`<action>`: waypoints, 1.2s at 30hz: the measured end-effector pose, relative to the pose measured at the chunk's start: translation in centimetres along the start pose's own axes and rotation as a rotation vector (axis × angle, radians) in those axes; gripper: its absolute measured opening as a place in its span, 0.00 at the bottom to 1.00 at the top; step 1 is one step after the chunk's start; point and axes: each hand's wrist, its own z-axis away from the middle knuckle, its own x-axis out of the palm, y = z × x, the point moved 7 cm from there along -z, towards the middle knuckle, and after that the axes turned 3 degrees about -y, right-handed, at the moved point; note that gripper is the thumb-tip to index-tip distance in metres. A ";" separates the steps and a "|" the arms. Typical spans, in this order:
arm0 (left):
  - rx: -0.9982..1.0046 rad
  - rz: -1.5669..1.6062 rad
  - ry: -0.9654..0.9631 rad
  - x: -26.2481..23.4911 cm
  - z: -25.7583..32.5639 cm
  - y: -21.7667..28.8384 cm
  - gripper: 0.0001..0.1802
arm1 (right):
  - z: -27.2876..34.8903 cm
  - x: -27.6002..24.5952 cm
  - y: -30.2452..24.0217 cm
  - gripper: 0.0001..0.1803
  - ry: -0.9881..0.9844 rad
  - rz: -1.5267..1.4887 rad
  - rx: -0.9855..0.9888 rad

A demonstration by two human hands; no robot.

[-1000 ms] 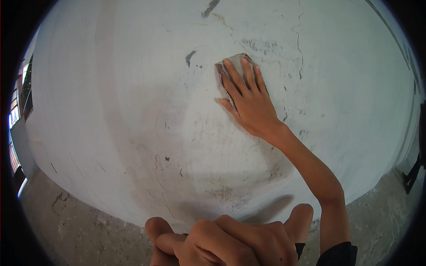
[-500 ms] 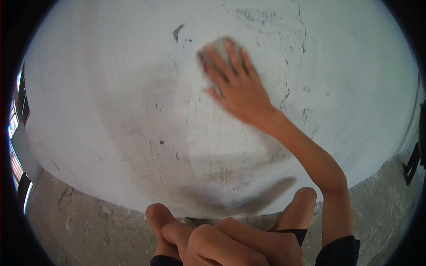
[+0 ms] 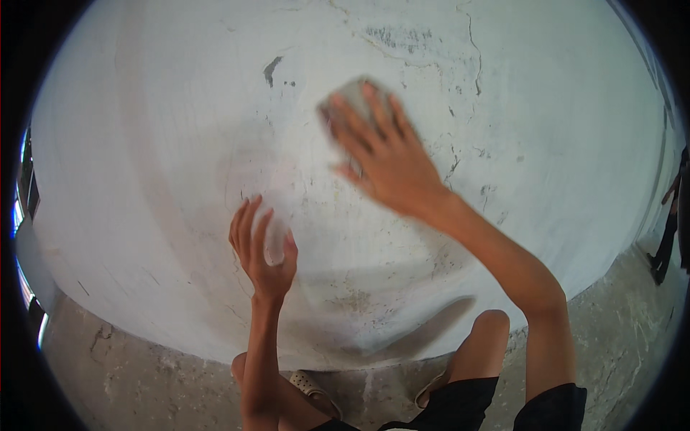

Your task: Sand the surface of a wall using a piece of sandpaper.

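Observation:
My right hand (image 3: pixel 392 154) lies over a flat grey pad (image 3: pixel 352 92), possibly sandpaper, pressed to the whitish wall (image 3: pixel 180 144). The fingers stretch across the pad and are a little smeared by motion. Its edges show past the fingertips and on the left; whatever is under the palm is hidden. My left hand (image 3: pixel 264 244) is raised lower and to the left, near the wall. Nothing is in it, and its fingers are curved and apart. Whether it touches the wall I cannot tell.
Cracks and a dark chipped spot (image 3: pixel 272 70) mark the wall. Below it runs a rough concrete floor (image 3: pixel 136 359). My knees and a beige clog (image 3: pixel 310 386) are close to the wall's foot. At the far right edge stands another person, with a dark trouser leg (image 3: pixel 667 244) showing.
My left hand has risen from my lap toward the wall with its fingers apart. My right hand and the pad are slightly lower on the wall. My left knee has moved down.

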 end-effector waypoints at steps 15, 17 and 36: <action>0.010 -0.060 -0.141 2.8 5.1 -1.4 0.37 | 1.0 0.1 1.9 0.38 -0.019 0.101 0.167; 0.001 -0.059 -0.134 2.6 5.1 -1.3 0.35 | 3.5 1.7 -2.9 0.38 -0.104 0.044 -0.060; 0.002 -0.056 -0.214 2.4 5.0 -0.8 0.31 | 6.2 1.8 -4.0 0.36 -0.141 -0.054 -0.040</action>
